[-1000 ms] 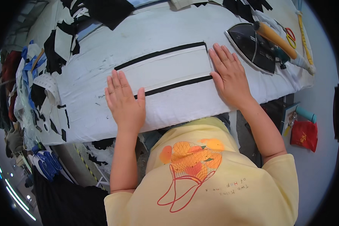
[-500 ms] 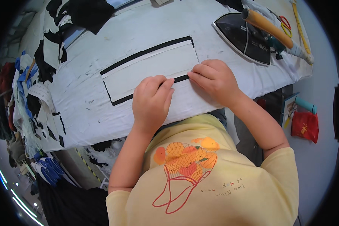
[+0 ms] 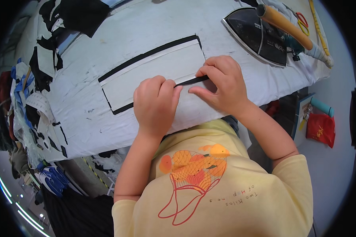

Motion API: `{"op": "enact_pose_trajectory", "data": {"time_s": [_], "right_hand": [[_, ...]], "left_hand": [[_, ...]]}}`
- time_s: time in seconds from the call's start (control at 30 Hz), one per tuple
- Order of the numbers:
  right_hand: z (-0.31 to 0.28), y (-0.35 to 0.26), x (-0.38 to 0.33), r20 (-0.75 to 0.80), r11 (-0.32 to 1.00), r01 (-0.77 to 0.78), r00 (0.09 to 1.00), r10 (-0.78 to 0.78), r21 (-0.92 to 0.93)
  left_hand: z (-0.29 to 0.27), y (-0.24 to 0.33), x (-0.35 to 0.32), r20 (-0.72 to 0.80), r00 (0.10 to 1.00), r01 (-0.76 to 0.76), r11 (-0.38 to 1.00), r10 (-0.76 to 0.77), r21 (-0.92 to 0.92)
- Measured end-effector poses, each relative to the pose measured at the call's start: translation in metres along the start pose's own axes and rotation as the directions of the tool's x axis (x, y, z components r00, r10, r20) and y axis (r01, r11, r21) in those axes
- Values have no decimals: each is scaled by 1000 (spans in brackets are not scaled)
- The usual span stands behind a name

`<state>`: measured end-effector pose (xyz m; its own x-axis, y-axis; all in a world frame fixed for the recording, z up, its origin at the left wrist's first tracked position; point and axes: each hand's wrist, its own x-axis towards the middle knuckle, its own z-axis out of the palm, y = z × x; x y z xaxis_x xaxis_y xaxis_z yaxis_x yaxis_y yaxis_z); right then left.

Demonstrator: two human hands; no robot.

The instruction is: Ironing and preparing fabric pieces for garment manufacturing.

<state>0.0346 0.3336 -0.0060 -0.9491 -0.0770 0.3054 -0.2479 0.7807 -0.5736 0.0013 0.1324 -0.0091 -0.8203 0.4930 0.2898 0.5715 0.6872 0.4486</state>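
Note:
A long rectangular white panel (image 3: pixel 146 71) with black fabric edging lies slanted on the white-covered table (image 3: pixel 118 136). My left hand (image 3: pixel 155 104) is closed at its near edge, thumb pressed against the index finger, pinching the black edging, and covers part of that side. Just to the right, the black strip (image 3: pixel 192 81) looks slightly raised. My right hand (image 3: pixel 225 85) has its thumb spread away from its fingers; the fingertips touch the panel near its right end. Black edging also runs along the far side, beside a pale band.
A dark iron (image 3: pixel 253 35) with a tan handle (image 3: pixel 284 25) lies at the right. Beyond it are red-and-yellow scissors (image 3: pixel 302 23) and a yellow tape measure (image 3: pixel 319 31). Black fabric pieces (image 3: pixel 83 17) lie at the far left, and a white measuring tape (image 3: pixel 40 104) hangs below them.
My right thumb has come away from the fingers, opening the right hand. The left hand has shifted slightly left along the near edge. The panel appears a little further left in view.

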Motion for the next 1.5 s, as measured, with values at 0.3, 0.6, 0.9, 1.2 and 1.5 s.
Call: {"op": "enact_pose_trajectory", "data": {"time_s": [0.3, 0.6, 0.9, 1.2, 1.5], "right_hand": [[2, 0, 1, -54, 989, -144, 988, 143, -16], [1, 3, 3, -34, 985, -172, 984, 173, 10], [-1, -2, 6, -14, 981, -194, 981, 194, -30], [4, 10, -1, -47, 989, 117, 991, -121, -85], [1, 1, 4, -14, 998, 70, 997, -70, 0]], "left_hand": [[0, -9, -2, -17, 997, 76, 996, -77, -39], [-1, -9, 3, 20, 996, 84, 996, -83, -24], [-3, -24, 12, 46, 880, -475, 879, 473, 49], [-6, -23, 17, 157, 865, -488, 872, 477, 40], [-7, -24, 18, 203, 866, -468, 883, 457, 7]]}}
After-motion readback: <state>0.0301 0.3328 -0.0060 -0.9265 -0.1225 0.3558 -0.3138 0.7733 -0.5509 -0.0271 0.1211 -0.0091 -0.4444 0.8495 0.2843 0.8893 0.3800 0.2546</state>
